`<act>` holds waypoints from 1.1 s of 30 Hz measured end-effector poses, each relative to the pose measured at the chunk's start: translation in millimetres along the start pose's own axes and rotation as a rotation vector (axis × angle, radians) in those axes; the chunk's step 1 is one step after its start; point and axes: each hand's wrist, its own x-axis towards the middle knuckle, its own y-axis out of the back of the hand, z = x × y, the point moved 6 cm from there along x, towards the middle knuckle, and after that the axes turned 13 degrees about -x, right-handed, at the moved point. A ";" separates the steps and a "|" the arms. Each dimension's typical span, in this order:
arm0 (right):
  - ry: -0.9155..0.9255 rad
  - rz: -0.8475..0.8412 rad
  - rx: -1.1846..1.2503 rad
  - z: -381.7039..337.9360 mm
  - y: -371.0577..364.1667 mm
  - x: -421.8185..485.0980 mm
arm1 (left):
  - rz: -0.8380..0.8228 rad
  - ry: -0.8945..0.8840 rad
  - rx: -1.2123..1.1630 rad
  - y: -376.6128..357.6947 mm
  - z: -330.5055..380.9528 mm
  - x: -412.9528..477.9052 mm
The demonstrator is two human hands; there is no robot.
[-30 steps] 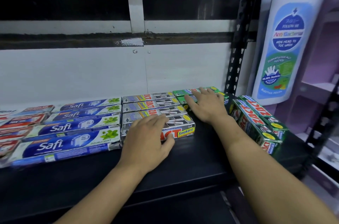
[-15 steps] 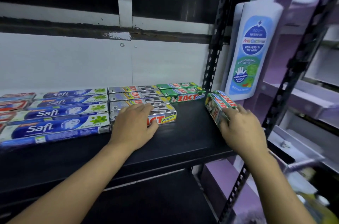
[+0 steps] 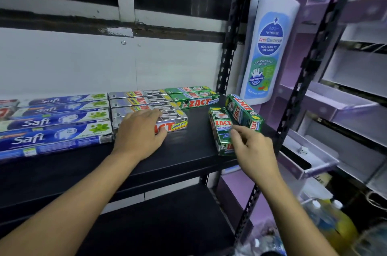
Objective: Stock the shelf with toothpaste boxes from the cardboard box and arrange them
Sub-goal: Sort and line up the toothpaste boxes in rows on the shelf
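On the black shelf [image 3: 188, 151] lie rows of toothpaste boxes: blue Safi boxes [image 3: 52, 121] at the left, silver Zact Smokers boxes [image 3: 142, 101] in the middle, green Zact boxes [image 3: 192, 96] behind at the right. My left hand [image 3: 140, 132] rests flat on the front silver Zact Smokers box [image 3: 173, 124]. My right hand [image 3: 251, 151] grips the near end of a green Zact Whitening box [image 3: 219, 126] lying lengthwise near the shelf's right end. Another green Zact box [image 3: 243, 112] lies beside it, to its right. No cardboard box is in view.
A black perforated upright [image 3: 230, 35] stands at the shelf's back right, another [image 3: 303, 88] at the front right. A large cutout of an anti-bacterial wash bottle [image 3: 270, 46] stands behind. Purple display trays [image 3: 335, 109] lie to the right, bottles [image 3: 335, 226] below.
My right hand left the green boxes at the back, moved to the right end and has pulled one green box away from its neighbour. My left hand stayed on the silver box.
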 end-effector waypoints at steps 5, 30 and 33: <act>0.059 0.237 -0.204 15.8 15.7 19.7 | -0.003 0.003 0.003 1.3 1.3 0.0; 0.002 0.186 -0.311 86.4 20.8 8.4 | -0.001 -0.022 0.028 2.3 4.9 0.3; 0.173 0.254 -0.478 66.5 29.0 6.5 | 0.000 -0.021 0.021 2.6 5.1 -0.5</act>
